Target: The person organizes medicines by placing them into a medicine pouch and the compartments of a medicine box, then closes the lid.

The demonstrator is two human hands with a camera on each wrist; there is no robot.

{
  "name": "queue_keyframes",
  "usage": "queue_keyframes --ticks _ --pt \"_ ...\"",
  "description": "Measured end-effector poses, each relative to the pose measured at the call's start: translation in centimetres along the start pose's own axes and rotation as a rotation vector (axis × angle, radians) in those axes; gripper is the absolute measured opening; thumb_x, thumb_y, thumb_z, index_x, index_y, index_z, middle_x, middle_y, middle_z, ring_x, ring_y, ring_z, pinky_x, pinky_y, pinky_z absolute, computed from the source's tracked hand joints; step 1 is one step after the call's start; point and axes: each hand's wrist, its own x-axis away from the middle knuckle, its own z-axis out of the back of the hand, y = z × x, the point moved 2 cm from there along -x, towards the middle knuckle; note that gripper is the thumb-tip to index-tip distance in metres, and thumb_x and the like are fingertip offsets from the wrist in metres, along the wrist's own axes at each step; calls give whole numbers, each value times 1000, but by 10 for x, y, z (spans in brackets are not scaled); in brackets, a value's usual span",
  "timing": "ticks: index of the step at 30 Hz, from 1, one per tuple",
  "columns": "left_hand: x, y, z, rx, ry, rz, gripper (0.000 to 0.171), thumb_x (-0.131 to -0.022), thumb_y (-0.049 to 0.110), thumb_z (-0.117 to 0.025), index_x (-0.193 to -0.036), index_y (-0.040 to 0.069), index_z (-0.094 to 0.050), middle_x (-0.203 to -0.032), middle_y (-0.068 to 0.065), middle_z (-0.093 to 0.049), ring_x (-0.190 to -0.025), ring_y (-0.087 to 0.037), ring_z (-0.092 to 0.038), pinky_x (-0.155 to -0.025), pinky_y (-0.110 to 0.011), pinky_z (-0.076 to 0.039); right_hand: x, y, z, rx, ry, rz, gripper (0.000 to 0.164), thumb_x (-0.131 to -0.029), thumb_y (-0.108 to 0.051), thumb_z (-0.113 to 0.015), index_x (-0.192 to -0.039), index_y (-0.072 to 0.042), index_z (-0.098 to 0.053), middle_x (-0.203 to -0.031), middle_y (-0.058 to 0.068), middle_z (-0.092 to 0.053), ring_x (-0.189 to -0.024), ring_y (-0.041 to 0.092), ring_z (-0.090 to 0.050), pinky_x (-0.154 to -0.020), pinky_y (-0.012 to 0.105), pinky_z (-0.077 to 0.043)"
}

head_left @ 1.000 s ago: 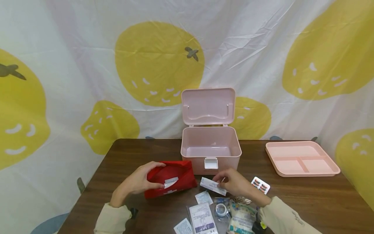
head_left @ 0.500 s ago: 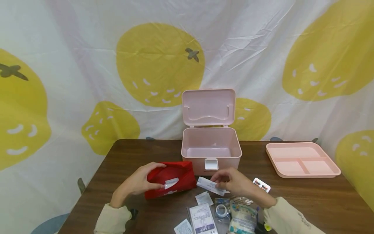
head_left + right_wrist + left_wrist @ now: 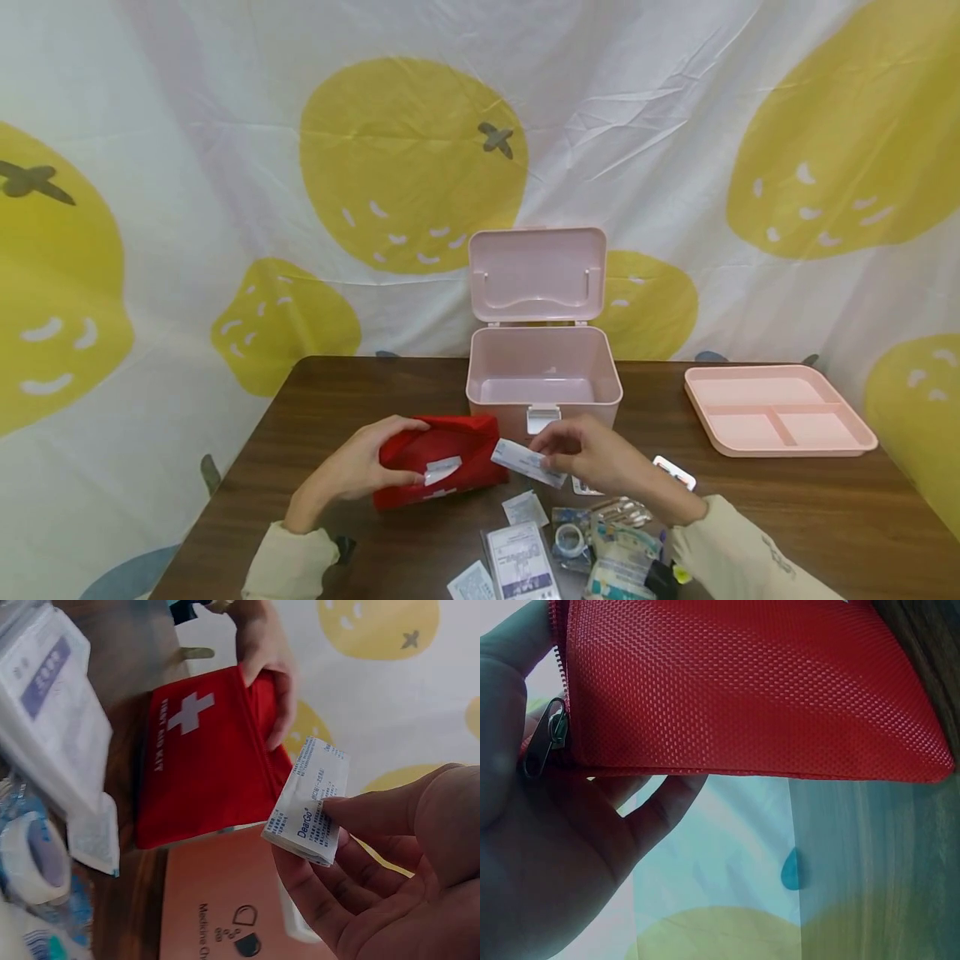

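Observation:
My left hand [image 3: 360, 465] grips the left end of a red first aid pouch [image 3: 480, 473], thumb in front. The pouch's top gapes, and a white packet [image 3: 443, 469] shows in its mouth. In the left wrist view, a dark zipper pull [image 3: 549, 739] hangs by the palm. Thumb and fingers of my right hand [image 3: 596, 457] pinch a small stack of wrapped adhesive bandages [image 3: 307, 806] with blue print. This stack is just right of the pouch in the head view, above the table. Printed on the pouch front is a white cross [image 3: 190, 712].
Behind stands a pink medicine chest [image 3: 495, 417], lid up. A pink divided tray [image 3: 780, 410] lies at the right. Nearer are a white printed packet [image 3: 519, 554], flat sachets [image 3: 525, 508], a tape roll [image 3: 570, 540], a plastic bag [image 3: 622, 567] and a blister pack [image 3: 675, 472].
My right hand has moved left and slightly away from me, carrying the bandages closer to the pouch. The left hand keeps its hold, nearly still.

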Motion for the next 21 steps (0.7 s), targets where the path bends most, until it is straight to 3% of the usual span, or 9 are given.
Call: queue_keyframes --ticks 10,21 --pt "-1 2 -1 -15 8 -24 63 -78 33 -84 -133 19 -57 -124 3 -61 -108 -17 -58 -88 -32 -54 -14 -16 -1 117 77 11 15 -85 1 -71 -97 -8 -73 -87 2 -69 -77 10 -59 -70 25 -51" --pt "-1 4 -3 -37 18 -40 64 -77 33 -85 -133 18 -57 -124 4 -62 -109 -16 -58 -92 -36 -53 -37 -32 -12 133 86 32 17 -88 1 -67 -96 -11 -74 -86 -1 -70 -78 11 -60 -74 29 -52"
